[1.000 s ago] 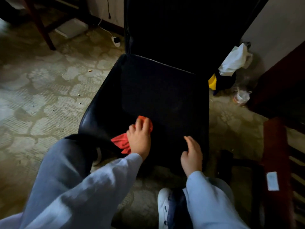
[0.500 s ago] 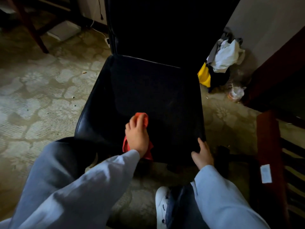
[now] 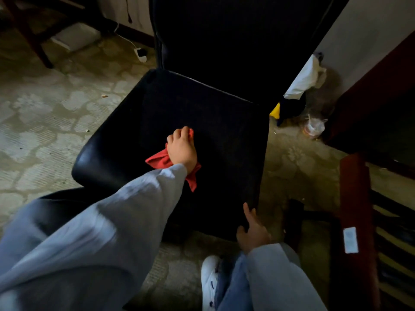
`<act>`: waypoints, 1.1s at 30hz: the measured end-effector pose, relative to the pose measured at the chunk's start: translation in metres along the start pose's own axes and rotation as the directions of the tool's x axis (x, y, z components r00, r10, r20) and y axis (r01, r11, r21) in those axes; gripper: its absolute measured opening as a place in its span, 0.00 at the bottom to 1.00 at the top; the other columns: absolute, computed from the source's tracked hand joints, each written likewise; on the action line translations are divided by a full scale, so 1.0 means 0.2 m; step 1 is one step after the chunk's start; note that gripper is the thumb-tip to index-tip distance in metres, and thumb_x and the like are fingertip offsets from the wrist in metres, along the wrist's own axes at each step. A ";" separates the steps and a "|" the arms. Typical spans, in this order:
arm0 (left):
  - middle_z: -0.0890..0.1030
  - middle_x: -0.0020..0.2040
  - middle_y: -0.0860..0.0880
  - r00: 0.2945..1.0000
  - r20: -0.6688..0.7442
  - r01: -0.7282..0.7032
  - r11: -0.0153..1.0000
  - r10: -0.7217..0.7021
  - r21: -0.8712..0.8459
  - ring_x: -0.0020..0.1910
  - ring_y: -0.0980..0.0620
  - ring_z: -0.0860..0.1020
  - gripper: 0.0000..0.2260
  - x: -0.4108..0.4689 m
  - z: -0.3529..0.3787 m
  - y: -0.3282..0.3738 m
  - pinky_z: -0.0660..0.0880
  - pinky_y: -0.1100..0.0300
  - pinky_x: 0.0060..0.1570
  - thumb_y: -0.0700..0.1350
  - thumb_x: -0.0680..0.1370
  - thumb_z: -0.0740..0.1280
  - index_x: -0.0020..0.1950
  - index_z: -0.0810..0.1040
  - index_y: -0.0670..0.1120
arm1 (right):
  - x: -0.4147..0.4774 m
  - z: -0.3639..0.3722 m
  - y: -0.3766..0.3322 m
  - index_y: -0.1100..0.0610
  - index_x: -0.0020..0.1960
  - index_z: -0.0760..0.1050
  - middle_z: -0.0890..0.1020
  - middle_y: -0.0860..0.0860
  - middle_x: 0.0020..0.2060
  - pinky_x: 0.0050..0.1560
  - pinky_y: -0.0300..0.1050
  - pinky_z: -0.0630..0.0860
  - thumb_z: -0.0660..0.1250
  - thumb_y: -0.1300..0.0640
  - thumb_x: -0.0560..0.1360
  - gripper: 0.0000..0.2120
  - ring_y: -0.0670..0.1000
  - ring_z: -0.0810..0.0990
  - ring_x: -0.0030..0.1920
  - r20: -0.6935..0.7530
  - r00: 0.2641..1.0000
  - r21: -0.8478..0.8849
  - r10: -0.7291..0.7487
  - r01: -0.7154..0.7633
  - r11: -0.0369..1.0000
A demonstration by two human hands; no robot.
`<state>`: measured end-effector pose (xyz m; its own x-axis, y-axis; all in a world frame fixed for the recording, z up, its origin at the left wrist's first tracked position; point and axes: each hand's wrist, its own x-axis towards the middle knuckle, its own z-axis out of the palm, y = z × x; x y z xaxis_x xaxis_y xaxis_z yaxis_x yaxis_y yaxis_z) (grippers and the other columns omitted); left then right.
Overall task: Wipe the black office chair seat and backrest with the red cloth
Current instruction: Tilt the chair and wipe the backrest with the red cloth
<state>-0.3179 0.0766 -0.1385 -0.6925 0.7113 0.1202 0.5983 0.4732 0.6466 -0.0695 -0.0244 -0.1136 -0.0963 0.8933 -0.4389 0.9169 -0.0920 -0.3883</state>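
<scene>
Floor (image 3: 45,131) | glossy seat (image 3: 213,122) | left hand (image 3: 182,149) grips crumpled red cloth (image 3: 159,159) | right hand (image 3: 253,234) grips seat

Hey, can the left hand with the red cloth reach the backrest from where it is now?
Probably yes: the left hand holds the cloth on the seat, and nothing lies between it and the backrest.

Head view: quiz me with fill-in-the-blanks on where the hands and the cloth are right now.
1. The left hand presses the cloth onto the chair's ____.
2. The right hand touches the near ____ corner of the seat.
3. The cloth's colour is ____.
4. The shoe at the bottom edge is ____.

Missing words: seat; right; red; white.
</scene>
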 end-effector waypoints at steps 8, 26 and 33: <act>0.80 0.53 0.44 0.872 0.226 -0.447 0.894 0.435 0.003 0.45 0.39 0.75 0.21 -0.19 0.21 0.21 0.72 0.50 0.47 0.51 0.75 0.49 0.55 0.78 0.46 | 0.03 0.02 0.07 0.43 0.72 0.61 0.72 0.53 0.68 0.59 0.42 0.69 0.61 0.62 0.75 0.29 0.59 0.75 0.62 -0.077 0.997 0.115 -0.001 0.010 0.993; 0.79 0.58 0.47 0.797 0.329 -0.493 0.860 0.506 -0.129 0.55 0.41 0.75 0.13 -0.43 0.24 0.37 0.67 0.53 0.56 0.47 0.79 0.59 0.59 0.78 0.46 | 0.12 -0.02 0.17 0.52 0.68 0.69 0.72 0.53 0.64 0.43 0.41 0.71 0.50 0.72 0.77 0.26 0.59 0.70 0.65 0.249 0.931 0.824 0.268 -0.349 0.447; 0.82 0.52 0.50 0.495 0.439 -0.819 0.572 0.750 -0.053 0.51 0.45 0.80 0.13 -0.62 0.22 0.27 0.76 0.54 0.47 0.49 0.74 0.60 0.51 0.81 0.50 | 0.16 -0.01 0.23 0.49 0.69 0.66 0.71 0.52 0.65 0.57 0.53 0.70 0.50 0.70 0.77 0.26 0.54 0.71 0.59 0.350 0.914 0.840 0.204 -0.403 0.364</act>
<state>-0.1818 0.0374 -0.1511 0.2828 0.9350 0.2141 0.8875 -0.3398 0.3114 -0.0290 0.0016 -0.1441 -0.0362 0.6437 -0.7644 0.0472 -0.7630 -0.6447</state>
